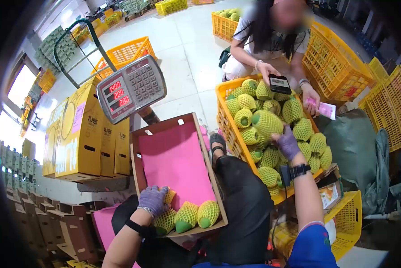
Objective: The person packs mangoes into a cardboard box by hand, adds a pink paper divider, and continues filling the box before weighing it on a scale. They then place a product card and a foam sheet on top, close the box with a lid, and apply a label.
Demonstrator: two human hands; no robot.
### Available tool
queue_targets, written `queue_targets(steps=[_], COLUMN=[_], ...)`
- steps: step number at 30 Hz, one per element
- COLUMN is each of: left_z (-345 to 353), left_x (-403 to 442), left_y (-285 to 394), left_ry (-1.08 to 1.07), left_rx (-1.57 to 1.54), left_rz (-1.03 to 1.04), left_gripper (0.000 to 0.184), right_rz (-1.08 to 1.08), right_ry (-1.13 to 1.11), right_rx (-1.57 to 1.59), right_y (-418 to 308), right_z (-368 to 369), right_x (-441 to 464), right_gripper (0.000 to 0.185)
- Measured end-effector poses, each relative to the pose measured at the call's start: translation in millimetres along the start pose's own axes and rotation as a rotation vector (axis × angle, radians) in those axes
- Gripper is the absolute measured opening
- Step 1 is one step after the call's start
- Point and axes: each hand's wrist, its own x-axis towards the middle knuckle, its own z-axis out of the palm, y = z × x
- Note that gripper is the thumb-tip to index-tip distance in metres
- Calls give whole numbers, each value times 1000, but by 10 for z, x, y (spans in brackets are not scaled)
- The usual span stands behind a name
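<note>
My left hand (154, 201), in a purple glove, is closed on a fruit in yellow foam net at the near left corner of a cardboard box (223, 210). Pink paper (171, 156) lines this box, and netted green fruits (186, 216) stand along its near side. Over the yellow crate (229, 120) full of netted fruits, my right hand (287, 144), also gloved, grips a large netted fruit (268, 123) by its right side.
A scale display (131, 89) stands beyond the box, beside yellow cartons (84, 134). Across the crate, a person (272, 44) holds a phone (279, 84) and a pink packet (321, 108). More yellow crates (334, 62) stand at the right.
</note>
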Motion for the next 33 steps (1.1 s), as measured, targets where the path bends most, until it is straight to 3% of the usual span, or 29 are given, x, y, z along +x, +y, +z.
queue_targets(steps=[3, 5, 7, 9, 11, 12, 13, 14, 15, 16, 17, 19, 22, 23, 25, 27, 29, 33], left_z=[-299, -419, -767, -797, -759, -702, -636, -567, -563, -309, -47, -17, 47, 38, 1, 6, -15, -31], left_x=[50, 100, 12, 80, 119, 156, 162, 131, 74, 152, 215, 113, 153, 136, 77, 44, -6, 45], left_y=[192, 365, 815, 1069, 1147, 1098, 1028, 919, 889, 744, 618, 621, 640, 657, 666, 646, 654, 665], left_ry=[-23, 308, -40, -291, -226, -133, -44, 9, 155, 376, 569, 458, 376, 334, 334, 366, 315, 242], left_rx=[165, -482, -1643, -2058, -2037, -1972, -1906, -1848, -1769, -1438, -1089, -758, -474, -325, -301, -328, -368, -167], left_rz=[-20, 207, 367, 513, 488, 414, 336, 227, 226, 262, 293, 137, 103, 76, 49, 43, -16, -34], left_gripper=[71, 71, 71, 72, 68, 66, 64, 63, 55, 56, 57, 59, 57, 57, 58, 60, 59, 62], right_rz=[-259, -186, -177, -297, -444, -407, -623, -546, -685, -242, -16, 255, 174, 125, 103, 77, -64, -15], right_ry=[-170, -399, -637, -756, -805, -778, -484, -67, 308, 535, 607, 635, 732, 833, 814, 772, 830, 992], right_rx=[-181, 41, 16, -143, -405, -366, -539, -620, -935, -1245, -1458, -1458, -1559, -1755, -1499, -1493, -1256, -1186], right_y=[33, -197, -457, -420, -519, -489, -518, -443, -263, -419, -447, -488, -374, -326, -387, -427, -231, -48], right_z=[-113, 140, 526, 834, 1020, 1013, 874, 671, 260, 63, -88, -188, -205, -179, -141, -32, -138, -576], right_x=[-483, -845, -1072, -1151, -1136, -1008, -857, -539, -96, 30, 203, 464, 778, 850, 848, 852, 993, 1358], right_gripper=[88, 85, 84, 83, 79, 72, 67, 60, 64, 75, 84, 85, 85, 87, 87, 88, 93, 113])
